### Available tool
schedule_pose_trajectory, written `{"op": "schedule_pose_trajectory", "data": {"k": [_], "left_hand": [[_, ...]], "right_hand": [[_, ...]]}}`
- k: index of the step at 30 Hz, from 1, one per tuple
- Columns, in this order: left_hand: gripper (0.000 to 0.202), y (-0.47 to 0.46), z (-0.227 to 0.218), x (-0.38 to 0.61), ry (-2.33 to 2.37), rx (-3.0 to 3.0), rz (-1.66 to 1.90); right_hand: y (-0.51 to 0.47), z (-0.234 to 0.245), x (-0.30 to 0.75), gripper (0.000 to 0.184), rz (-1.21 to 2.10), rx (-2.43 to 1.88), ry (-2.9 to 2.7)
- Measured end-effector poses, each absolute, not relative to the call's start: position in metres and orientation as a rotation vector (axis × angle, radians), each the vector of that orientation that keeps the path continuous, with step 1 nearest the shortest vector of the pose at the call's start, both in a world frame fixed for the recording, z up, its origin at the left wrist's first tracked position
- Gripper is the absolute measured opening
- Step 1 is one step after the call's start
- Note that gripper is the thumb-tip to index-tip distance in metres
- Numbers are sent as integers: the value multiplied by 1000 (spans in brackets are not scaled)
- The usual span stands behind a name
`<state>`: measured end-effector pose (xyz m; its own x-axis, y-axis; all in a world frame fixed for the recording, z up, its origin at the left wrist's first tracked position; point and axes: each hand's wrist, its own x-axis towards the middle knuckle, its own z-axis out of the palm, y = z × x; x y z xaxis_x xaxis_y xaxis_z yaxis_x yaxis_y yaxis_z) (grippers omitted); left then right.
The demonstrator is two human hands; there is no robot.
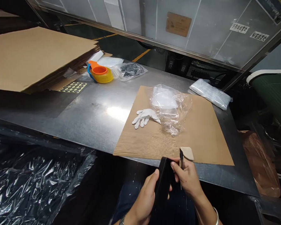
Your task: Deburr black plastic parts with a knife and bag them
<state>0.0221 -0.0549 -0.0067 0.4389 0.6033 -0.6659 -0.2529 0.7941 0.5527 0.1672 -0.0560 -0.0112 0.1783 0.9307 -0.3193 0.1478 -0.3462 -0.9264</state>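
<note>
Low at the bottom centre, below the table's front edge, my left hand [144,200] is wrapped round a flat black object [163,184]. My right hand [189,178] pinches its upper end and also holds a thin dark blade-like tool [181,160] upright between the fingers. A small beige piece [187,152] lies on the cardboard sheet [201,131] just above my right hand. A white glove [144,117] and a crumpled clear plastic bag [170,107] rest on that sheet.
The steel table [93,109] carries a stack of cardboard sheets [32,56] at left, an orange and yellow tape dispenser [100,72], a sticker sheet [73,87] and bagged items [128,70] [210,93]. Black plastic film [35,184] hangs lower left. A green bin [273,90] stands at right.
</note>
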Motion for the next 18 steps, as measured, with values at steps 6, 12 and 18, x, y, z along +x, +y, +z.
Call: {"op": "schedule_pose_trajectory", "data": {"k": [6,12,18], "left_hand": [[44,-51,-12,22,984,229,586],[40,-43,-6,26,906,45,592],[52,-31,-9,24,812,-26,450]], "right_hand": [[-70,-16,157,53,1289,-1589,-1045],[-93,-9,141,102,1650,-1337,-907],[-99,-16,157,102,1739,-1123,-815]]}}
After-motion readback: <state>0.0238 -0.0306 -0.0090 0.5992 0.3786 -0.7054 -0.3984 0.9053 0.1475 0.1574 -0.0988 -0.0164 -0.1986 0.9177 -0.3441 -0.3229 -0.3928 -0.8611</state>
